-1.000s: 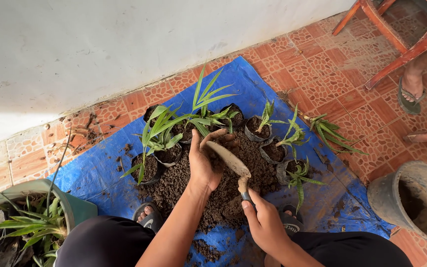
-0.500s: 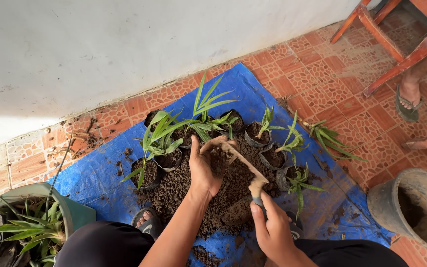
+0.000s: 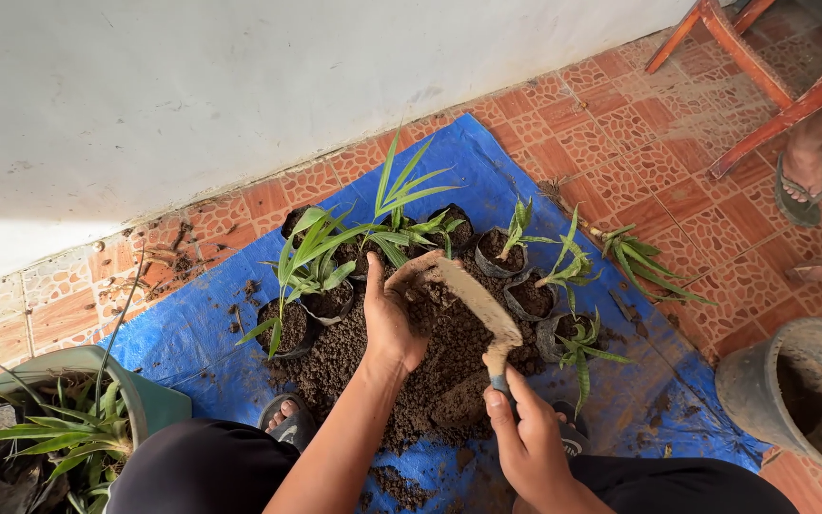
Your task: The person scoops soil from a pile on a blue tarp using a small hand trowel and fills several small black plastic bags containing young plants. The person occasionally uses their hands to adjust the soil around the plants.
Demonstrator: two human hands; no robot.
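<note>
- Swung lower since half a second ago: curved trowel (image 3: 473, 303), blade now flatter over soil heap (image 3: 430, 366).
- Right hand (image 3: 523, 440) clamped on trowel handle.
- Left hand (image 3: 392, 319) spread open, pressing soil beside blade tip.
- Potted seedlings (image 3: 321, 286) ringed just beyond, on blue tarp (image 3: 183, 328).

We note bare forearms with no sleeves, and bare hands: left hand (image 3: 394, 328), right hand (image 3: 528, 443). Black shorts (image 3: 204, 468) cover both thighs. Dark sandals (image 3: 286, 423) with grey straps are worn on both feet
</note>
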